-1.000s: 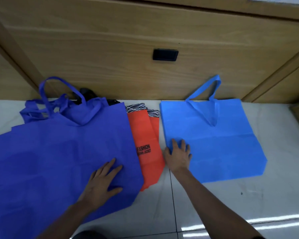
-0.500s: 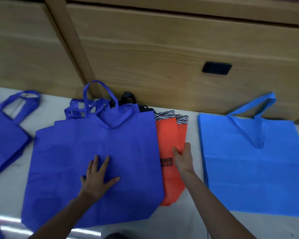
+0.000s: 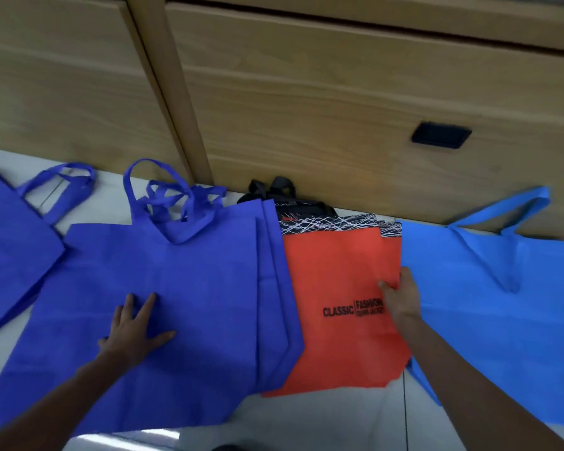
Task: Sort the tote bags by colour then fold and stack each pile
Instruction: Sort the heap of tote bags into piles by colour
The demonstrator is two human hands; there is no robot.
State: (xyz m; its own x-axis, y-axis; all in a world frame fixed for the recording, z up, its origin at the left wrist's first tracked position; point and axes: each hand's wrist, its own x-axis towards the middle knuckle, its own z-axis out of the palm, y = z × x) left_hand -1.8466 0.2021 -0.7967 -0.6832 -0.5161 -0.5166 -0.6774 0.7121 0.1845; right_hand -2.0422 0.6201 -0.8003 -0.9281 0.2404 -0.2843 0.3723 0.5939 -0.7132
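While left hand (image 3: 134,333) presses flat on dark blue bag (image 3: 192,288), right hand (image 3: 401,301) pinches orange bag (image 3: 332,271) edge

Soft even light; glare on floor (image 3: 134,438), edges blurred, bowed.

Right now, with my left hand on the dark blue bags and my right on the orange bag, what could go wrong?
1. The dark blue bags overlap the orange bag; pulling it with the right hand may drag that fanned pile askew, though the left hand presses it.
2. A second orange layer seems to lie underneath, so the pinch may lift only one.
3. The black handles behind it lie partly under the dark blue and might snag.
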